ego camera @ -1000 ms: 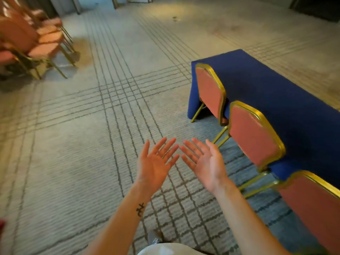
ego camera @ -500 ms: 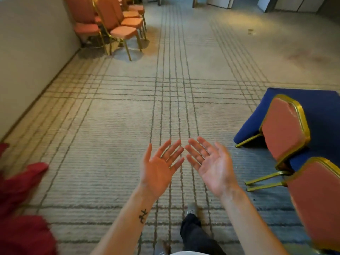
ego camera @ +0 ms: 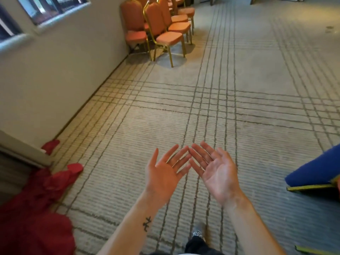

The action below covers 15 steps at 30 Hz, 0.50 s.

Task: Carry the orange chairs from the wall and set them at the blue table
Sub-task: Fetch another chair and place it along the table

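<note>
Red cloth (ego camera: pixel 36 208): heaped on the floor well left of the left fingers, at the foot of the wall.
Wall (ego camera: pixel 55 70): pale, running away on the left, far from both sets of fingers.
Orange chairs (ego camera: pixel 165 26): gold-framed and grouped against the wall, well beyond the fingertips and a little to their left; no finger touches them.
Carpet (ego camera: pixel 257 70): grey with crossing dark lines, filling the gap between the fingertips and the chairs.
Left hand (ego camera: pixel 165 173): palm up, fingers straight and spread, holding nothing; its fingertips nearly meet those of the other hand.
Tattoo (ego camera: pixel 147 223): a small dark mark on the left forearm, behind the wrist.
Shoe (ego camera: pixel 197 232): on the carpet below and between the two wrists.
Right hand (ego camera: pixel 217 173): palm up, fingers relaxed and loose, holding nothing.
Blue table (ego camera: pixel 316 168): only a corner shows, well right of the right fingers and apart from them.
Gold leg (ego camera: pixel 309 187): on the floor just under the blue corner.
</note>
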Each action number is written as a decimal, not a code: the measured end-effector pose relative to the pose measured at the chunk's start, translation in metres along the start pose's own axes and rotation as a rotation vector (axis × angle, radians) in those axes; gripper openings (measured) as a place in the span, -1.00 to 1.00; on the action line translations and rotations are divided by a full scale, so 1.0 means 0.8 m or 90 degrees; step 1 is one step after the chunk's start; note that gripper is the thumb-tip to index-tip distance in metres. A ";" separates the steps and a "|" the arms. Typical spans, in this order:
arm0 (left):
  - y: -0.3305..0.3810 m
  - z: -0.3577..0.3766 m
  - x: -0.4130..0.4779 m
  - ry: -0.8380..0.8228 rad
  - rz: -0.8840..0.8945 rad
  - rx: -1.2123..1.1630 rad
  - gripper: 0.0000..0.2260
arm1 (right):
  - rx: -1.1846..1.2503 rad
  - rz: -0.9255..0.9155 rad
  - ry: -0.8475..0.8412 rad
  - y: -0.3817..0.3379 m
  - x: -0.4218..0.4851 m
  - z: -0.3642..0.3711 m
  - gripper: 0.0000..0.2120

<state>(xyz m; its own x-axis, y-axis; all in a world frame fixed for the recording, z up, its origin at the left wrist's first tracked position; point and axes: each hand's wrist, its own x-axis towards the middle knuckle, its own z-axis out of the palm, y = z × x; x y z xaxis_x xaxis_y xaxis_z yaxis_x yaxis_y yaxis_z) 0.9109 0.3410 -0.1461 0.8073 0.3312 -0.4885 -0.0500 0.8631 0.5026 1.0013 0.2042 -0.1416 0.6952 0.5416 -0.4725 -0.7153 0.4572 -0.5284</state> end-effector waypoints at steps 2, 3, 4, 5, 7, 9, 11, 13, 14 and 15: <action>0.015 0.017 0.030 0.002 0.022 -0.005 -0.41 | -0.008 0.010 -0.025 -0.023 0.035 0.013 -0.51; 0.021 0.025 0.043 0.007 0.030 -0.011 -0.41 | -0.013 0.012 -0.029 -0.033 0.051 0.019 -0.52; 0.028 0.033 0.056 0.016 0.032 -0.020 -0.41 | -0.017 0.021 -0.032 -0.043 0.068 0.026 -0.52; 0.031 0.036 0.064 0.015 0.034 -0.024 -0.40 | -0.014 0.024 -0.039 -0.049 0.078 0.030 -0.52; 0.044 0.044 0.091 0.026 0.041 -0.035 -0.40 | -0.019 0.041 -0.046 -0.061 0.112 0.038 -0.53; 0.056 0.052 0.116 0.036 0.044 -0.044 -0.40 | -0.029 0.055 -0.048 -0.068 0.142 0.050 -0.52; 0.073 0.054 0.147 0.048 0.047 -0.061 -0.41 | -0.037 0.063 -0.048 -0.073 0.177 0.062 -0.52; 0.091 0.052 0.185 0.057 0.043 -0.074 -0.41 | -0.050 0.066 -0.042 -0.079 0.215 0.078 -0.53; 0.101 0.052 0.204 0.057 0.039 -0.076 -0.41 | -0.053 0.069 -0.036 -0.082 0.235 0.087 -0.53; 0.113 0.053 0.224 0.057 0.038 -0.074 -0.41 | -0.058 0.071 -0.033 -0.085 0.256 0.096 -0.53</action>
<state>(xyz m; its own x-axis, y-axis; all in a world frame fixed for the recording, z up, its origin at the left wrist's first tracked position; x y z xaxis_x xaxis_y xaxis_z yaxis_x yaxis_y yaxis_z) 1.0762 0.4624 -0.1582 0.7454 0.4119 -0.5241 -0.1683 0.8771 0.4499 1.1866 0.3380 -0.1483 0.6060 0.6217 -0.4963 -0.7766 0.3275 -0.5382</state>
